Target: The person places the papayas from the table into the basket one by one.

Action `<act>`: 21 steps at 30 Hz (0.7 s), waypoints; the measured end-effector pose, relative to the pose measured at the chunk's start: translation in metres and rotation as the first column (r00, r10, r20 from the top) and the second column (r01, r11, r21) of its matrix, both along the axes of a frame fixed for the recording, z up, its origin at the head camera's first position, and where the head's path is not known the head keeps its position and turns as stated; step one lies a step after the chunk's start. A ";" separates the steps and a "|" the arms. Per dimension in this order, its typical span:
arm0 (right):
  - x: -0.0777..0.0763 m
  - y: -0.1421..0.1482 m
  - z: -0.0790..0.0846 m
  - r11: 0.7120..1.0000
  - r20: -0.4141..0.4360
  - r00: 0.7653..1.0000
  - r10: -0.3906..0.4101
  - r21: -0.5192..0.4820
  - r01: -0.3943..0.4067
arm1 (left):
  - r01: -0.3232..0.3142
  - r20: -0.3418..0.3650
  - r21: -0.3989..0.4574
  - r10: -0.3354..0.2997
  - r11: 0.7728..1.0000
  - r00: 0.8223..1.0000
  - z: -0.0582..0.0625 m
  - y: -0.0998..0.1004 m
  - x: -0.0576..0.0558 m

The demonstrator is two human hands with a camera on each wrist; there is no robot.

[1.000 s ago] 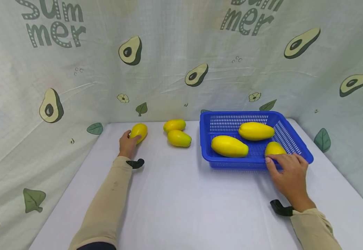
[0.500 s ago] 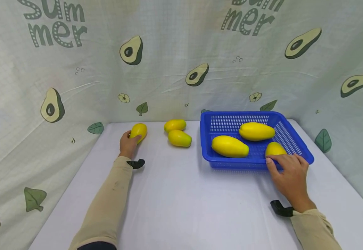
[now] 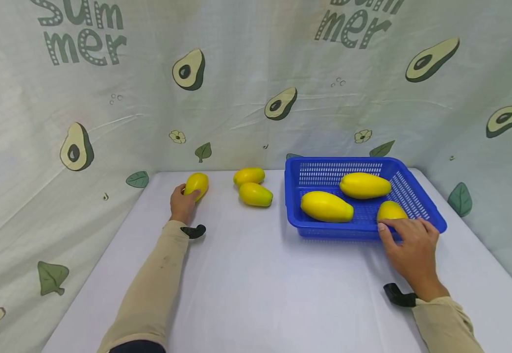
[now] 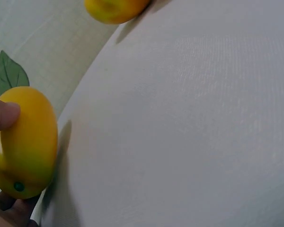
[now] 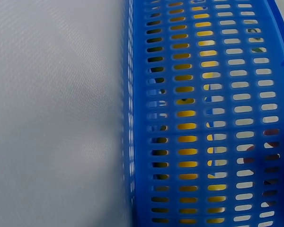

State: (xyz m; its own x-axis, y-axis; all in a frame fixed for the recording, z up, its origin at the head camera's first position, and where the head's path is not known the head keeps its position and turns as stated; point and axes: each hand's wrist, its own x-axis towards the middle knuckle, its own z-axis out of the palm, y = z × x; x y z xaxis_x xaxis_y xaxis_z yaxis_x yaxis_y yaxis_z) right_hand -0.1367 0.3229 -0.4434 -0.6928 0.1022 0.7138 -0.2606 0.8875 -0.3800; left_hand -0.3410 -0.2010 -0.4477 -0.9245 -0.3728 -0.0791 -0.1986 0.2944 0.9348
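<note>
At the table's far left, my left hand [image 3: 182, 203] grips a yellow papaya [image 3: 197, 185], with the thumb laid across it. In the left wrist view this papaya [image 4: 31, 146] shows a green tip, and fingers curl under its lower end. My right hand [image 3: 412, 247] holds the front rim of a blue plastic basket [image 3: 326, 230] near its right corner. Through the basket's slots, the right wrist view shows parts of fingers [image 5: 248, 156]. Just beyond that hand lies a papaya [image 3: 391, 211], partly hidden. Two more papayas, one [image 3: 327, 207] in front and another [image 3: 365, 186] behind, lie in the basket.
Two smaller papayas, one [image 3: 249, 176] behind the other [image 3: 256, 194], lie close together at mid-table, left of the basket. A white cloth [image 3: 247, 284] covers the table. Behind and beside it hangs a printed curtain [image 3: 233, 63] with avocado pictures.
The head view has shifted very slightly, moving the whole scene a little to the right. Both hands keep their places on the papaya and the basket.
</note>
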 end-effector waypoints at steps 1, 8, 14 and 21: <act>0.000 0.000 0.000 1.000 0.001 1.000 0.001 0.000 -0.001 | -0.004 -0.008 0.011 0.004 1.000 1.000 0.000 0.000 0.000; 0.001 0.001 -0.001 1.000 -0.006 1.000 0.002 0.002 -0.002 | -0.023 -0.039 0.055 0.025 0.998 0.999 0.001 -0.002 0.002; 0.001 -0.001 0.000 1.000 -0.010 1.000 0.010 -0.001 -0.010 | -0.038 -0.088 0.074 0.045 0.997 0.995 0.003 -0.007 0.001; 0.001 0.000 0.001 1.000 -0.001 1.000 0.002 0.004 -0.002 | -0.037 -0.057 0.097 0.043 0.995 0.997 0.000 -0.013 0.001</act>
